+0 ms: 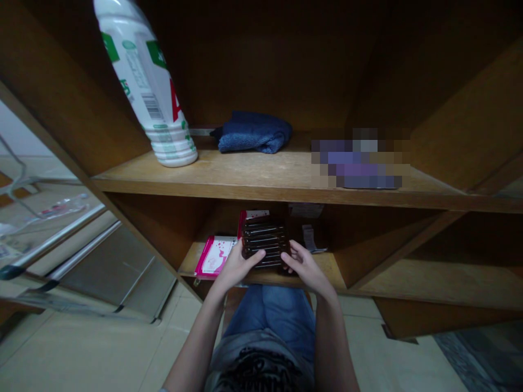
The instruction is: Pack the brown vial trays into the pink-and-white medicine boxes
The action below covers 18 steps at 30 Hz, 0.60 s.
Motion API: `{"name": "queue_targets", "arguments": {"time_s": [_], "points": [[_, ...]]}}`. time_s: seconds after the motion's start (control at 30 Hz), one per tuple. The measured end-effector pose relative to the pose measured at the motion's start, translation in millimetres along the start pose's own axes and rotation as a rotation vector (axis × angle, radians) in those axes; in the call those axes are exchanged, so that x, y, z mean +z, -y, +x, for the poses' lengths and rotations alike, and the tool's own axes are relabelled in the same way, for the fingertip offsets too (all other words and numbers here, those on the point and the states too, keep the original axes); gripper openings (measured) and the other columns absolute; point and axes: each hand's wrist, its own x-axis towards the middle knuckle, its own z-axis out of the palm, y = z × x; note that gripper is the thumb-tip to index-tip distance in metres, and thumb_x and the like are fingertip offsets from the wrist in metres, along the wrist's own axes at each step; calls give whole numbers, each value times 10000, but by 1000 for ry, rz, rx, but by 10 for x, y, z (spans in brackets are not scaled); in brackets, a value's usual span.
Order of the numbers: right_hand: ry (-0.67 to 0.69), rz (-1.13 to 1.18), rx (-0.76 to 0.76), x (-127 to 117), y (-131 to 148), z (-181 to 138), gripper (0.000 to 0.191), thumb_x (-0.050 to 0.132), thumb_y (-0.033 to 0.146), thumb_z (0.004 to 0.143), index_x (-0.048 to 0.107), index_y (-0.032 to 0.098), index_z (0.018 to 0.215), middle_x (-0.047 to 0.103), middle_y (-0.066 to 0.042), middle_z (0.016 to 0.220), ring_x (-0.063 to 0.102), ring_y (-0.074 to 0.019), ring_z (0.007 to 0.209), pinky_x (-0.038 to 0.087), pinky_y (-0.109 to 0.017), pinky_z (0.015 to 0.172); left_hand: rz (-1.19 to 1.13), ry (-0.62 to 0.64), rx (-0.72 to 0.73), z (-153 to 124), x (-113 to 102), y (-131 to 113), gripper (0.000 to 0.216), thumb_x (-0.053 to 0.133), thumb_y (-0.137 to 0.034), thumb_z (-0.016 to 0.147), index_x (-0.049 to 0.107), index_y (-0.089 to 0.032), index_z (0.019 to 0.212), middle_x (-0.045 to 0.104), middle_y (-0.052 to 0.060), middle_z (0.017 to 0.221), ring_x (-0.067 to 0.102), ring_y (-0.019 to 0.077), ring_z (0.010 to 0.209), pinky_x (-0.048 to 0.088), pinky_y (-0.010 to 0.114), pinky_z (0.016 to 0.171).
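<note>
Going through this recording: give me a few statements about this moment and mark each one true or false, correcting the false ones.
1. The left hand and right hand both touch a dark ridged flat object. True.
2. The blue towel lies on the lower wooden shelf. False: it lies on the upper wooden shelf.
3. A white plastic bottle stands tilted on the upper wooden shelf, left of the blue towel. True.
4. The right hand holds the pink-and-white packet. False: the packet lies on the lower wooden shelf, by the left hand.
</note>
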Motion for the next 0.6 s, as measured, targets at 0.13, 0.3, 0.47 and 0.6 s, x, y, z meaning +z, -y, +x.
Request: {"name": "queue_targets", "arguments": {"time_s": [0.13,0.3,0.47,0.6], "points": [[-16,20,-31,-13,-122,32,370,659,350,750,551,247,1088,634,-16,883,578,-123,668,441,-194,499,-58,59,-5,7,-30,29,486,717,-324,701,562,-132,1120,631,120,1177,587,241,1079,424,396,981],[38,11,-110,-30,-134,39,477,628,218,738,503,276,1195,608,-32,1103,603,-151,845,496,-235,641,-68,98,-18,-11,-88,66,559,789,-217,592,575,-165,1106,634,100,1153,589,257,1073,437,413,964],[79,-52,-150,-45,-51,11,541,623,101,674,516,273,1176,587,-29,1165,569,-188,1036,486,-292,822,-37,177,93,-23,-116,-46,563,783,-173,597,588,-200,1124,620,93,1180,583,248,1088,437,375,967],[67,-66,-159,-59,-92,19,487,652,129,689,521,260,1139,613,-30,1100,592,-180,979,501,-290,785,-6,165,92,-27,-87,-50,564,779,-192,610,589,-198,1141,612,98,1200,565,247,1115,414,385,995]]}}
